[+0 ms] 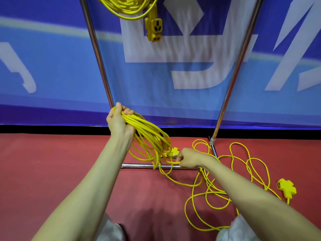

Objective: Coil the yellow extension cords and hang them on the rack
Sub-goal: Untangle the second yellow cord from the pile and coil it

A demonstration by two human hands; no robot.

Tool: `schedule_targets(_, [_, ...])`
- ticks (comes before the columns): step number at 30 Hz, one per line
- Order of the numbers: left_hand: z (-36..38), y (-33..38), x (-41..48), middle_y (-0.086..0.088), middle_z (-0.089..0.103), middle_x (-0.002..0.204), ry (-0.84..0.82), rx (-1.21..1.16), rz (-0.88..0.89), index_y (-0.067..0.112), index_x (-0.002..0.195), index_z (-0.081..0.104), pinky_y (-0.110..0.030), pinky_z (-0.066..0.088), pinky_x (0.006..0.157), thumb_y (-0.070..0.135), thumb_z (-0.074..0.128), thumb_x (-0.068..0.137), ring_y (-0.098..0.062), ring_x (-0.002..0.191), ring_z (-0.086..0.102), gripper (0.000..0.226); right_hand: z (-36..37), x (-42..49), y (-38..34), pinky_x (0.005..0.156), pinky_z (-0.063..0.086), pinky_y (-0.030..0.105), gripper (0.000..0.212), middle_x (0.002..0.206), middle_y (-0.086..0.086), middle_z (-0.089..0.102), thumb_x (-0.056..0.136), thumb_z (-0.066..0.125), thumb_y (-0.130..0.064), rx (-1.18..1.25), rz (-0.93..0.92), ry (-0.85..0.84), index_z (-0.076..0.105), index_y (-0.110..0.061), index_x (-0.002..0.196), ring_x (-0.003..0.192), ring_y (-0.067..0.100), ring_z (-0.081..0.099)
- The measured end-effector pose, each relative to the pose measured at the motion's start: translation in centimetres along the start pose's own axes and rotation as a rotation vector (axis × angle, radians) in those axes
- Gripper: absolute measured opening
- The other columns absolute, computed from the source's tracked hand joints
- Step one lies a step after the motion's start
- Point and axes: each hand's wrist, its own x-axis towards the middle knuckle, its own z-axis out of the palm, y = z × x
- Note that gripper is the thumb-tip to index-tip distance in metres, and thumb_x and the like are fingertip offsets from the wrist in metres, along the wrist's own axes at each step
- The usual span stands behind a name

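Your left grip is clenched around the top of a half-made coil of yellow cord. You hold it up in front of the left upright of the rack, so the loops hang free and come out at equal length. Your right grip pinches one strand at the bottom of the loops, just above the low bar of the rack, I think in order to lead the next turn up to the left grip. From there the strand runs down to the loose cord, which lies in wide tangles on the red floor at your right and ends at a socket block; a good part is therefore not yet coiled. Another finished coil hangs at the top of the rack and shows where this one must go.
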Motion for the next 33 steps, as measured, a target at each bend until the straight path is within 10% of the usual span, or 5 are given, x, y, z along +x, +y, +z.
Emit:
schedule_targets(5, [-0.5, -1.2, 0.0, -0.004, 0.041, 0.062, 0.008, 0.147, 0.081, 0.009, 0.083, 0.039, -0.020, 0.038, 0.043, 0.001, 0.049, 0.097, -0.010, 0.041, 0.041, 0.020, -1.0, -0.5, -1.3, 0.083, 0.041, 0.032, 0.045, 0.115, 0.015, 0.061, 0.086, 0.046, 0.003, -0.116, -0.201, 0.114, 0.062, -0.016, 0.123, 0.110, 0.032, 0.054])
schedule_targets(11, [-0.3, -0.7, -0.2, -0.004, 0.040, 0.063, -0.011, 0.107, 0.003, 0.009, 0.078, 0.042, -0.019, 0.038, 0.041, 0.003, 0.047, 0.099, -0.009, 0.040, 0.041, 0.022, -1.2, -1.2, -1.1, 0.077, 0.041, 0.037, 0.017, 0.112, 0.008, 0.056, 0.092, 0.050, -0.009, -0.098, -0.413, 0.337, 0.045, -0.010, 0.108, 0.097, 0.030, 0.056])
schedule_targets(16, [0.1, -0.4, -0.6, -0.003, 0.041, 0.060, -0.036, 0.003, -0.085, 0.008, 0.077, 0.042, -0.018, 0.038, 0.038, 0.006, 0.046, 0.100, -0.008, 0.037, 0.041, 0.023, -1.9, -1.2, -0.8, 0.071, 0.040, 0.041, 0.033, 0.108, 0.015, 0.058, 0.097, 0.051, -0.029, -0.096, -0.208, 0.490, 0.035, -0.006, 0.114, 0.089, 0.041, 0.058])
schedule_targets(20, [-0.1, -0.3, 0.2, -0.002, 0.042, 0.055, -0.035, -0.073, -0.150, 0.009, 0.077, 0.042, -0.019, 0.037, 0.037, 0.009, 0.048, 0.099, -0.009, 0.036, 0.041, 0.023, -1.3, -0.6, -0.4, 0.073, 0.041, 0.041, 0.043, 0.108, 0.021, 0.062, 0.096, 0.046, -0.044, -0.071, -0.026, 0.361, 0.036, -0.006, 0.112, 0.101, 0.041, 0.058])
schedule_targets(33, [-1.5, 1.4, 2.3, -0.001, 0.038, 0.059, 0.161, -0.156, -0.130, 0.008, 0.077, 0.043, -0.018, 0.036, 0.037, 0.011, 0.050, 0.099, -0.011, 0.035, 0.040, 0.023, -3.2, -2.3, -1.3, 0.078, 0.042, 0.036, 0.039, 0.112, 0.006, 0.041, 0.089, 0.049, -0.003, -0.260, -0.448, 0.260, 0.065, -0.027, 0.115, 0.087, 0.023, 0.046])
